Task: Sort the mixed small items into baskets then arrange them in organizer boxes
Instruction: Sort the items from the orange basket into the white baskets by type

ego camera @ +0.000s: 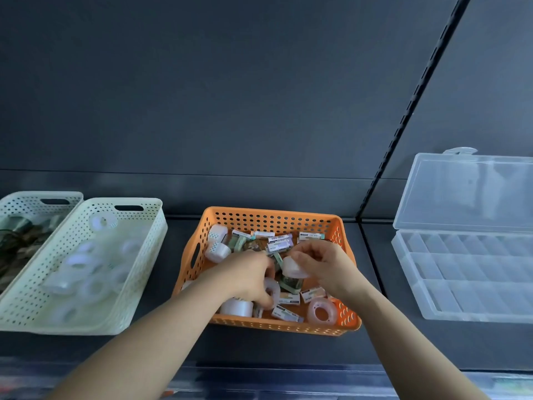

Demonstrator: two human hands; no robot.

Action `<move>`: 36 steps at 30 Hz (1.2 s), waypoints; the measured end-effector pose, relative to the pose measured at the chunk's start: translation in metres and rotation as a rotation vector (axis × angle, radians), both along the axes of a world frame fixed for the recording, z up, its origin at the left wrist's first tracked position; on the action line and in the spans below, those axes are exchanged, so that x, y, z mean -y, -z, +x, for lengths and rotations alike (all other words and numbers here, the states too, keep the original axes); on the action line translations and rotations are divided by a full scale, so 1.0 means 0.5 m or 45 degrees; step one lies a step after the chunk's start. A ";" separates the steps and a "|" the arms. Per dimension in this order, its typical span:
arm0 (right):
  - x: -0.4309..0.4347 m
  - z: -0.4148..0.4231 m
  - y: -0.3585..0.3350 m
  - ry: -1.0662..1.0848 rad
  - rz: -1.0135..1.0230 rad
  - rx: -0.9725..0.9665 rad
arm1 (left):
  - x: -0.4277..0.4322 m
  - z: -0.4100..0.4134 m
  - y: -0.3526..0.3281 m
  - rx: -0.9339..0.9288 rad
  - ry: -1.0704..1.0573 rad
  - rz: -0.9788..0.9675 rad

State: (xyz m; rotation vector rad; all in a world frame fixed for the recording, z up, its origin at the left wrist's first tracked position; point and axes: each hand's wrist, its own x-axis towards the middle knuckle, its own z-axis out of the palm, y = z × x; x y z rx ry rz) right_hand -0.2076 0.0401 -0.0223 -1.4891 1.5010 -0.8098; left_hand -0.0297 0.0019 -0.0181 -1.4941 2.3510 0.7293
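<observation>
Dark shelving backs the orange basket (268, 217), where the left hand (248, 272) curls round a light, slick tape roll (272, 288) and the right hand (323, 264) pinches a second roll (294, 268) by its stiff rim.

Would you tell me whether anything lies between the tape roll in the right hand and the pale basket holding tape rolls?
Yes: the left hand, gripping another roll, lies between the tape roll and the pale basket, as does the orange basket's left wall.
</observation>
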 end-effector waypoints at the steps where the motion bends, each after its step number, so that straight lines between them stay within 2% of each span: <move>1: -0.001 0.000 -0.003 0.015 -0.003 0.014 | -0.001 0.004 -0.002 -0.020 -0.031 -0.020; 3: -0.001 0.003 -0.009 0.041 0.005 0.066 | -0.002 0.024 -0.007 -0.155 -0.153 -0.054; 7: 0.007 0.040 -0.033 0.043 0.013 0.131 | -0.016 0.116 -0.052 -0.606 -0.526 -0.167; 11: 0.020 0.122 -0.064 -0.112 0.093 0.312 | -0.047 0.259 -0.099 -0.778 -0.764 -0.298; 15: 0.051 0.243 -0.067 -0.195 0.019 0.325 | -0.060 0.425 -0.101 -0.603 -0.903 -0.367; 19: 0.078 0.381 -0.060 -0.234 -0.107 0.229 | -0.057 0.543 -0.070 -0.381 -0.862 -0.354; 25: 0.119 0.534 -0.020 -0.274 -0.244 -0.136 | 0.023 0.620 -0.039 -0.319 -0.648 -0.581; 29: 0.139 0.581 0.011 -0.286 -0.398 -0.370 | 0.091 0.645 -0.013 -0.089 -0.426 -0.579; 31: 0.141 0.596 0.022 -0.310 -0.427 -0.492 | 0.106 0.661 0.008 -0.131 -0.437 -0.516; 33: 0.140 0.608 0.033 -0.338 -0.433 -0.581 | 0.113 0.675 0.016 -0.289 -0.530 -0.524; 36: 0.136 0.627 0.044 -0.376 -0.378 -0.621 | 0.114 0.681 0.013 -0.463 -0.621 -0.547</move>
